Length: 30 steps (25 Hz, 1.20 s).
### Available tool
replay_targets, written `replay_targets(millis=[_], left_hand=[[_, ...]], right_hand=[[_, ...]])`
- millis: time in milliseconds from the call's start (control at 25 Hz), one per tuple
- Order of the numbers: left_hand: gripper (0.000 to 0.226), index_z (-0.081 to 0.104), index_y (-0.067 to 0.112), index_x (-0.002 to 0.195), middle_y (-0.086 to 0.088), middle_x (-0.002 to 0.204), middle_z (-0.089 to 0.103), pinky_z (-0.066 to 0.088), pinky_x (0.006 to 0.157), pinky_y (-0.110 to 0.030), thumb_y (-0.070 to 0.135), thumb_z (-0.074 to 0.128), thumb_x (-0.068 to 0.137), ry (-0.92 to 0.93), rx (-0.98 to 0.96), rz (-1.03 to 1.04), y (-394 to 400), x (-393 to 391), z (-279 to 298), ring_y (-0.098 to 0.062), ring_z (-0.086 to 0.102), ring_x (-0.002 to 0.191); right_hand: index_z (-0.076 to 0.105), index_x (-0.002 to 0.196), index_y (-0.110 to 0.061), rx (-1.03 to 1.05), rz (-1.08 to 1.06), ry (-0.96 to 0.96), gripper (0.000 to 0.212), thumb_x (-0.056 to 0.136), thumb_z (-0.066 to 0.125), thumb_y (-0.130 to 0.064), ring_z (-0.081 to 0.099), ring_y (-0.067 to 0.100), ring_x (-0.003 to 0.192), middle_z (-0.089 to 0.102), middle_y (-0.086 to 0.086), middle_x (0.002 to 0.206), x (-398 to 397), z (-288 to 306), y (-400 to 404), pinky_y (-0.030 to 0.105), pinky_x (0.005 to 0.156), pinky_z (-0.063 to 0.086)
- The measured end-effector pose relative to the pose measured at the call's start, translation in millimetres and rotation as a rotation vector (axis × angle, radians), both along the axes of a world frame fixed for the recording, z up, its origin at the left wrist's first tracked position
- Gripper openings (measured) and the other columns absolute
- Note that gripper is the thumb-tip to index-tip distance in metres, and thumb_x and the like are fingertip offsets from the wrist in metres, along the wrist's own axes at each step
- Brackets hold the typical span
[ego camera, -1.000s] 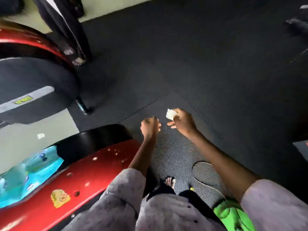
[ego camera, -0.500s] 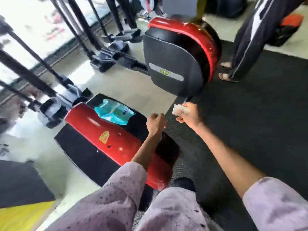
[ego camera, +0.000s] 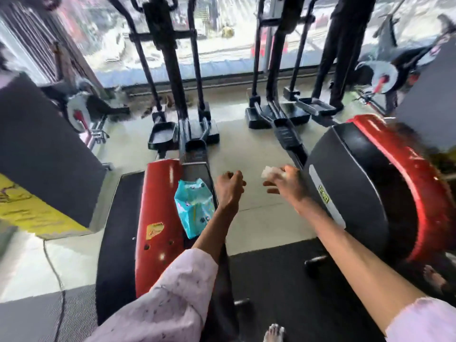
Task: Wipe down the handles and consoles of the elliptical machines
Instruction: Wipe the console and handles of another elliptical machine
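Between two ellipticals (ego camera: 172,119), right hand (ego camera: 283,183) pinches one wipe (ego camera: 270,172).

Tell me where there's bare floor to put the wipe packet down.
Pale floor between the red elliptical housing and the grey-and-red housing is bare, beneath both hands. Ahead it's crowded with pedals.

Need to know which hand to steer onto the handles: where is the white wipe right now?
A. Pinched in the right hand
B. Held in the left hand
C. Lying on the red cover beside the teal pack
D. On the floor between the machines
A: the right hand pinches the white wipe at its fingertips, while the left hand is curled and holds nothing.
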State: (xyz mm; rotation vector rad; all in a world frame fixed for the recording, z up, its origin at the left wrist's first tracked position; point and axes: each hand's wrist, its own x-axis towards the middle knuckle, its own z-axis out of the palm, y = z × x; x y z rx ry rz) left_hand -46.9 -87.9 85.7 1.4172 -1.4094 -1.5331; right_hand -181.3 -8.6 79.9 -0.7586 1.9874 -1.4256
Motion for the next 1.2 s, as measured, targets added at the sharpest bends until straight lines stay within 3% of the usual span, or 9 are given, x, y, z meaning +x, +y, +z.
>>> replay_targets(millis=[160,360,520,640,720,800,960,1120,1200], left_hand=[[0.021,0.063,0.007,0.068,-0.008,0.062,0.065,0.038,0.051,-0.023,0.017,0.053,0.083,0.011,-0.090,0.045,-41.7,-55.6,33.8,-0.018,0.053,0.050],[0.021,0.062,0.013,0.062,-0.008,0.061,0.066,0.043,0.056,-0.031,0.028,0.052,0.073,-0.002,-0.196,0.166,-142.9,-122.6,76.0,-0.020,0.054,0.051],[0.020,0.059,0.014,0.060,-0.007,0.060,0.065,0.038,0.053,-0.024,0.019,0.053,0.079,0.017,-0.278,0.278,-217.1,-179.8,120.7,-0.019,0.052,0.052],[0.021,0.064,0.004,0.072,-0.008,0.062,0.066,0.038,0.048,-0.022,0.018,0.055,0.085,0.010,-0.307,0.353,-273.1,-209.9,142.9,-0.018,0.051,0.049],[0.024,0.064,0.005,0.070,-0.010,0.063,0.067,0.040,0.052,-0.024,0.025,0.054,0.077,0.008,-0.329,0.394,-310.8,-220.2,148.8,-0.017,0.052,0.049],[0.025,0.064,0.007,0.065,-0.011,0.064,0.068,0.041,0.055,-0.027,0.028,0.053,0.075,-0.027,-0.368,0.419,-360.6,-231.0,155.5,-0.017,0.054,0.050],[0.025,0.063,0.007,0.062,-0.013,0.063,0.070,0.039,0.053,-0.026,0.023,0.057,0.080,-0.067,-0.421,0.494,-481.6,-242.6,164.6,-0.018,0.055,0.051],[0.024,0.064,0.005,0.064,-0.007,0.054,0.060,0.035,0.051,-0.024,0.014,0.058,0.086,-0.108,-0.479,0.520,-609.2,-251.3,182.9,-0.016,0.048,0.046],[0.022,0.063,0.006,0.064,-0.007,0.053,0.057,0.034,0.050,-0.025,0.015,0.058,0.084,-0.130,-0.502,0.522,-673.9,-255.6,201.8,-0.015,0.045,0.046]], right_hand=[[0.060,0.115,0.005,-0.037,0.070,0.038,0.023,0.092,0.057,0.003,0.074,0.022,0.072,0.070,0.023,0.102,-79.6,29.1,-71.2,0.028,0.051,0.058],[0.061,0.123,-0.001,-0.160,0.216,0.011,0.035,0.088,0.055,0.001,0.075,0.024,0.080,0.067,0.021,0.112,-150.3,65.9,-194.4,0.038,0.069,0.062],[0.067,0.105,-0.012,-0.231,0.310,-0.009,0.029,0.080,0.054,-0.009,0.074,0.027,0.088,0.070,0.016,0.108,-204.8,105.5,-284.3,0.047,0.080,0.061],[0.065,0.113,0.000,-0.283,0.371,0.007,0.029,0.088,0.051,0.006,0.073,0.030,0.088,0.066,0.023,0.116,-239.7,137.0,-357.9,0.039,0.074,0.062],[0.062,0.119,0.005,-0.295,0.398,0.053,0.035,0.089,0.046,0.012,0.071,0.034,0.093,0.062,0.022,0.121,-255.3,159.2,-401.1,0.039,0.074,0.062],[0.059,0.124,0.007,-0.321,0.472,0.115,0.039,0.089,0.042,0.014,0.069,0.037,0.097,0.058,0.020,0.122,-271.6,176.5,-451.3,0.044,0.078,0.061],[0.065,0.119,-0.002,-0.402,0.503,0.280,0.044,0.079,0.045,-0.004,0.069,0.038,0.099,0.063,0.021,0.119,-298.0,197.7,-576.3,0.053,0.080,0.060],[0.067,0.110,0.000,-0.401,0.493,0.283,0.035,0.087,0.044,0.013,0.071,0.034,0.091,0.066,0.020,0.109,-318.3,230.1,-701.7,0.050,0.077,0.061],[0.069,0.106,-0.002,-0.430,0.497,0.380,0.035,0.086,0.045,0.012,0.071,0.030,0.090,0.070,0.016,0.105,-326.7,248.4,-765.4,0.048,0.078,0.061]])
